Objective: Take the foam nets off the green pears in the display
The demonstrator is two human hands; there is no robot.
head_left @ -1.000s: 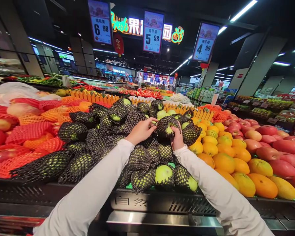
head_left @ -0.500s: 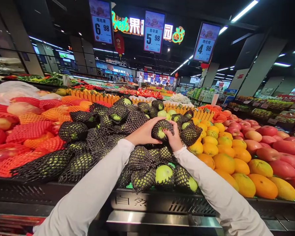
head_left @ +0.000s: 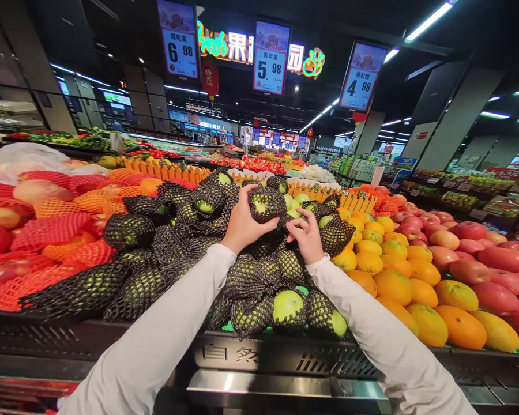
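- Centrally, the left hand (head_left: 246,226) holds 1 netted green apple (head_left: 268,204), thumb beneath and fingers curved around its left side; the grip is as wide as the fruit.
- The netted green apple is raised above the middle of the display, its black mesh parted so that a pale green patch faces the viewer.
- The right hand (head_left: 308,237) lies just beside the fruit, on its right; thumb and fingers curl toward each other in a narrow grip, and whether they pinch anything cannot be told.
- White sleeves (head_left: 164,328) cover both forearms, which reach in from the lower corners.
- Below and to the left is a heap of apples in black mesh (head_left: 134,288); at its front edge, 1 apple with a largely bare top (head_left: 288,305) sits in its net.
- A dark crate wall (head_left: 281,351), slotted and marked with 2 characters, bounds the heap in front.
- To the right are oranges (head_left: 395,285), then red apples (head_left: 504,259); to the far left, fruit in red and orange foam nets (head_left: 64,230).
- Overhead hang 3 price signs (head_left: 271,57), reading 6.98, 5.98 and 4.98 from left to right.
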